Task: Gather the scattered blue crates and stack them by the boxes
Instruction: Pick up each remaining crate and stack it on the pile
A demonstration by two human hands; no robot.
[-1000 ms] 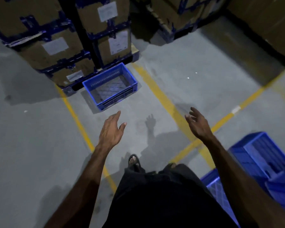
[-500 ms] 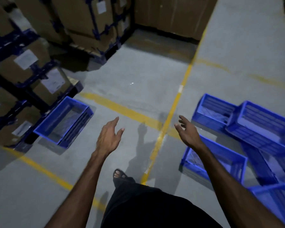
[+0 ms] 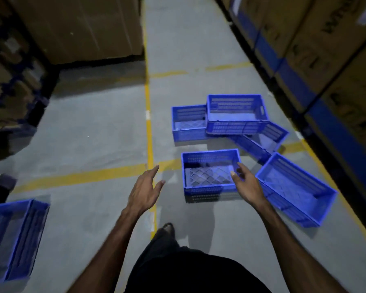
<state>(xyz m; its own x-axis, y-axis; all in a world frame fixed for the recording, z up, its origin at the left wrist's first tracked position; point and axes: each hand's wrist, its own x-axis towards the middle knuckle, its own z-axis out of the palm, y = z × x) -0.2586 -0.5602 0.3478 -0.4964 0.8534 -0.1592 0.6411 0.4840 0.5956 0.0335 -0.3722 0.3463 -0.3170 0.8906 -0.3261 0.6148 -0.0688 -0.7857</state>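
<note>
Nearest the camera, the left hand (image 3: pixel 145 192) and the right hand (image 3: pixel 246 187) reach forward with fingers loosely spread, and neither holds anything. The right hand hangs over the near right corner of the closest crate (image 3: pixel 209 173); whether it touches the rim cannot be told. That crate stands upright on the grey floor (image 3: pixel 93 144), just right of a yellow line (image 3: pixel 149 127).

At the lower left edge one blue crate (image 3: pixel 15 237) sits alone, blurred, well apart from the rest; it may be the start of the stack, though no boxes show right beside it here.

To the right lies another crate (image 3: pixel 294 189), turned at an angle. Beyond it are three more: a left crate (image 3: pixel 188 123), a top crate (image 3: pixel 237 113) resting partly on its neighbours, and a tilted crate (image 3: pixel 268 136) under it.

Cardboard boxes (image 3: pixel 76 28) fill the far left and the right side.

The job looks barely begun: five crates remain scattered, none visibly stacked.
</note>
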